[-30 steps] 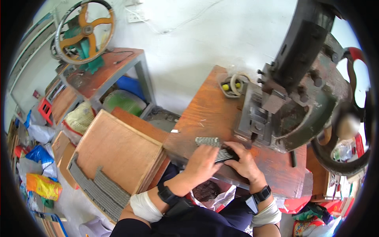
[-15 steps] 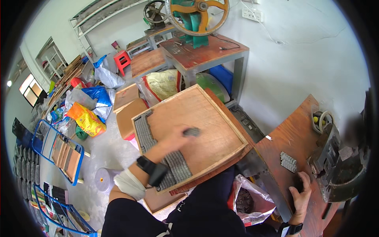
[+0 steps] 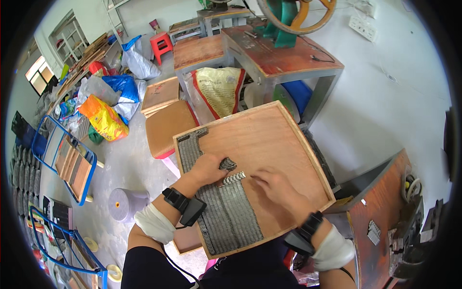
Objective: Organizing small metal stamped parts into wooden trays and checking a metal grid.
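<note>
Rows of grey ribbed pieces (image 3: pixel 228 212) line the left side of a shallow wooden tray (image 3: pixel 262 127), packed from its far left corner down to its near left corner, as seen from the head camera. The person's left hand (image 3: pixel 206 169) reaches over the left edge and grasps a short dark clump of pieces (image 3: pixel 228 164) between thumb and fingers, just above the packed block. A paler, coil-like strip (image 3: pixel 234 177) lies along the far end of that block, just beside the left fingertips. The right hand (image 3: pixel 275 185) is over the bare part of the tray, nearer the right edge, unclenched and slightly blurred, its fingers loosely bent and pointing toward the strip without touching it. Both wrists carry black strapped devices, with white bands farther up the forearms. Beyond the tray's right corner, a reddish-brown table (image 3: pixel 370 202) bears a small grey strip (image 3: pixel 373 232) toward its right edge. A brown-topped seat (image 3: pixel 166 126) stands by the far left corner of the tray, and a cream-and-red sack (image 3: pixel 217 91) slumps past the far edge.
</note>
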Demonstrator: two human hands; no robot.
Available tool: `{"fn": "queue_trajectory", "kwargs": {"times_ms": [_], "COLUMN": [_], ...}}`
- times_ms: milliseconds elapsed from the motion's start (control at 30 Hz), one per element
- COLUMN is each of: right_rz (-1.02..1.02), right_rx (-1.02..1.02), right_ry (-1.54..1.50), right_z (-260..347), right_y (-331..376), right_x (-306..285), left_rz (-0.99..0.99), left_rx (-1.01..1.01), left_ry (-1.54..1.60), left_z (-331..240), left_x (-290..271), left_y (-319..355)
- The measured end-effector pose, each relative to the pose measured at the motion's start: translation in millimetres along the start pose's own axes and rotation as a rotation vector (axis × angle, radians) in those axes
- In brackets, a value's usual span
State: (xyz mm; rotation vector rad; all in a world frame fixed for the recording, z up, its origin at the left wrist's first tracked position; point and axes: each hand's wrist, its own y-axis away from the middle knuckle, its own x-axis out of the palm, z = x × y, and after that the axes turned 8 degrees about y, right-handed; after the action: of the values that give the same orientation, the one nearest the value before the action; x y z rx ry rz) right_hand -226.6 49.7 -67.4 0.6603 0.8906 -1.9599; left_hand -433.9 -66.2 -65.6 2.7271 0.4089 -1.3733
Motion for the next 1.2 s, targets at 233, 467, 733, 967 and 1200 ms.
{"fn": "queue_trajectory", "kwargs": {"times_ms": [233, 467, 733, 967, 1200], "right_rz": [0.392, 0.376, 0.145, -0.047, -0.400], "right_rx": [0.216, 0.108, -0.067, 0.051, 0.414], "right_ry": [0.155, 0.003, -0.012, 0.137, 0.494], "right_z": [8.4, 7.7, 13.5, 30.6, 81.8], "right_y": [-57.7, -57.7, -32.2, 60.7, 196.7], "right_x": [43.4, 56.0, 27.8, -73.3, -171.4], "left_rz": [0.005, 0.052, 0.289, 0.163, 0.065], "left_rx": [0.029, 0.013, 0.036, 0.002, 0.135], "left_ry": [0.034, 0.021, 0.091, 0.166, -0.154], "left_z": [22.5, 16.3, 0.4, -11.4, -42.1], "left_x": [-11.1, -15.3, -11.0, -1.8, 21.8], "left_y": [-2.3, -5.2, 14.5, 25.8, 3.0]}}
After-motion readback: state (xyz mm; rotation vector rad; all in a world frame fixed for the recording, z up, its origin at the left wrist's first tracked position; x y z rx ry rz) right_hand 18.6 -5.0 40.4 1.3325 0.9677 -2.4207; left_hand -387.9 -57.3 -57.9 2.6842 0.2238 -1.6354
